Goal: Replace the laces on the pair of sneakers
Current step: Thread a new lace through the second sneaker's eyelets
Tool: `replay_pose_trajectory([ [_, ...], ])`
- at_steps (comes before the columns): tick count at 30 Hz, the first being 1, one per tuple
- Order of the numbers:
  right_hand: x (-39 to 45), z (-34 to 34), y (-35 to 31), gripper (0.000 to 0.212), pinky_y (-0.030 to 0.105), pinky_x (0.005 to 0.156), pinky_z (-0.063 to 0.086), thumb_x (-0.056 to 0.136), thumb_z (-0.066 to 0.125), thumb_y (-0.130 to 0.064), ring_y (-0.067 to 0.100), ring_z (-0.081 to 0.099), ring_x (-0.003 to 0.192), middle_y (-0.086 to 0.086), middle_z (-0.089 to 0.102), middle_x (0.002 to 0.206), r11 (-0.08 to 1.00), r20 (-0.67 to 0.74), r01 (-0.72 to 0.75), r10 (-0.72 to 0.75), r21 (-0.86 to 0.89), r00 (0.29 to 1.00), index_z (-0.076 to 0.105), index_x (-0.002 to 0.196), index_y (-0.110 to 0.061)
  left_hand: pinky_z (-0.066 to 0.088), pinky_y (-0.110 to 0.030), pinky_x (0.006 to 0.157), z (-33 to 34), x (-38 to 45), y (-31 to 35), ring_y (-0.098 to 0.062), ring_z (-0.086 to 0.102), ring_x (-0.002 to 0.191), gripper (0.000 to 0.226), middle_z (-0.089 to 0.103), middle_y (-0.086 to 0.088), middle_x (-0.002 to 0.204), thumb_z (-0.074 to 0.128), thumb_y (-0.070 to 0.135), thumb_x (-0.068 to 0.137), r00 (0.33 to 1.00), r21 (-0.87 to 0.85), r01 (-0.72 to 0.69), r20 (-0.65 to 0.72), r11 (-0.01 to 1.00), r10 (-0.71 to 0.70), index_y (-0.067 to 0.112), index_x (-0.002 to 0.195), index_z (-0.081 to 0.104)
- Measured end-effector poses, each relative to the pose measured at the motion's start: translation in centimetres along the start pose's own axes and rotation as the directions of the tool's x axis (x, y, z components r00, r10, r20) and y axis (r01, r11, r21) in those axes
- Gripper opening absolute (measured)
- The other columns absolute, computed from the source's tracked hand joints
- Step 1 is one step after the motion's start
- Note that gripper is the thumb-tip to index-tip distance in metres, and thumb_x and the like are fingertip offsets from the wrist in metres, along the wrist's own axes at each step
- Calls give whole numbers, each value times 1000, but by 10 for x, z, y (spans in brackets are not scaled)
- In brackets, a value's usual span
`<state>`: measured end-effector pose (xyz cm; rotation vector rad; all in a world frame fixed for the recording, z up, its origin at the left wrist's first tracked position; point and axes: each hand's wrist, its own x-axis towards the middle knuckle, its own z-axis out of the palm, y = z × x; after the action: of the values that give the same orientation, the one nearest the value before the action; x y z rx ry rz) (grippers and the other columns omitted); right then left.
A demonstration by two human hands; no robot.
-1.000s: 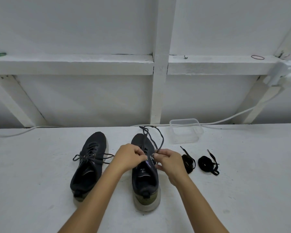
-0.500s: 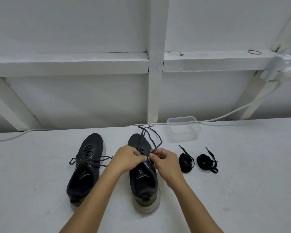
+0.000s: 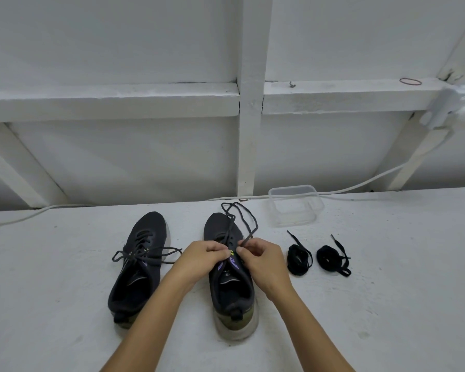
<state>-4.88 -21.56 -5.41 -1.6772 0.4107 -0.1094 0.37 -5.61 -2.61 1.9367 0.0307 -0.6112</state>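
Both my hands meet over the tongue of the right sneaker (image 3: 230,280), which sits on the white surface (image 3: 65,304) with its toe pointing away from me. My left hand (image 3: 203,257) is curled, fingers tucked down on the lacing area at the top eyelets; I cannot tell exactly which strand it pinches. My right hand (image 3: 263,257) is curled too, its fingertips pinching the old dark lace (image 3: 242,220) just where it leaves the shoe. From that pinch the lace runs up over the toe and loops loosely on the surface beyond the shoe's tip.

The left sneaker (image 3: 138,264) lies just beside my left forearm, parallel to the other shoe, its own lace (image 3: 148,255) untied with ends trailing to both sides across the eyelets.

To the right of my right hand, apart from it, lie two coiled black laces: the nearer bundle (image 3: 297,257) and the farther bundle (image 3: 332,257), each with a loose end sticking out. Behind them, near the wall, stands a clear plastic container (image 3: 295,206). A white cable (image 3: 373,178) runs along the back edge of the surface.
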Motion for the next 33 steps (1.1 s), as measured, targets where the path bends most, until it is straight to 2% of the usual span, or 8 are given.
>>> replay_pose_trajectory([
  [6, -1, 1, -2, 7, 29, 83, 59, 88, 74, -17, 4, 73, 82, -12, 77, 85, 999, -6, 24, -24, -42, 1000, 78, 85, -23, 49, -15, 73, 2, -4, 0, 0, 70, 86, 9, 77, 13, 87, 71, 22, 90, 999, -21, -18, -26, 1000, 18, 28, 89, 78],
  [9, 0, 2, -3, 8, 28, 84, 58, 87, 75, -18, 4, 72, 85, -13, 77, 87, 995, 23, 53, -51, -81, 998, 79, 82, -24, 49, -12, 70, 4, -6, 3, 0, 69, 85, 24, 76, 13, 88, 60, 13, 92, 999, -3, -13, -47, 1000, 13, 28, 89, 78],
  [15, 0, -1, -4, 5, 20, 78, 56, 89, 76, -21, 2, 72, 82, -13, 78, 85, 998, 61, -53, 55, -21, 997, 81, 88, -24, 56, -24, 88, 6, -9, 3, -7, 70, 93, 18, 76, 9, 93, 68, 16, 90, 994, 75, -73, -78, 995, 79, 27, 102, 78],
  [21, -8, -11, -20, 22, 12, 66, 49, 95, 66, -33, -1, 68, 75, -16, 75, 80, 992, 198, -128, 129, -16, 972, 80, 79, -36, 55, -26, 79, 11, -9, 7, -10, 70, 84, 12, 76, 2, 84, 70, 17, 88, 984, 218, -102, -121, 971, 131, 21, 94, 79],
  [24, 0, -18, -25, 18, 26, 79, 47, 96, 64, -37, 12, 65, 93, -6, 75, 97, 939, 264, -304, 256, 162, 930, 77, 95, -25, 53, -21, 74, 13, -12, 4, -7, 69, 79, 11, 75, 6, 80, 69, 19, 89, 976, 217, -116, -157, 969, 152, 25, 89, 78],
  [28, 6, -26, -31, 24, 38, 81, 50, 94, 63, -36, 19, 66, 103, -3, 75, 101, 732, 248, -420, 339, 537, 908, 63, 74, -23, 56, -28, 80, 11, -14, -2, -8, 69, 83, 12, 75, 10, 81, 69, 19, 88, 973, 112, -86, -205, 990, 107, 26, 83, 77],
  [30, 1, -24, -32, 29, 35, 73, 54, 97, 61, -40, 17, 71, 97, -4, 78, 97, 794, 202, -446, 398, 413, 895, 65, 78, -19, 56, -28, 80, 12, -15, -3, -6, 68, 83, 12, 74, 13, 81, 69, 21, 88, 967, 95, -83, -231, 992, 103, 27, 81, 76],
  [33, -12, -15, -27, 27, 27, 63, 59, 96, 62, -44, 8, 74, 78, -6, 78, 84, 915, 92, -399, 394, 55, 915, 72, 88, -20, 55, -27, 77, 12, -14, 0, -6, 70, 79, 12, 74, 12, 75, 69, 21, 87, 962, 118, -74, -253, 990, 102, 25, 77, 75],
])
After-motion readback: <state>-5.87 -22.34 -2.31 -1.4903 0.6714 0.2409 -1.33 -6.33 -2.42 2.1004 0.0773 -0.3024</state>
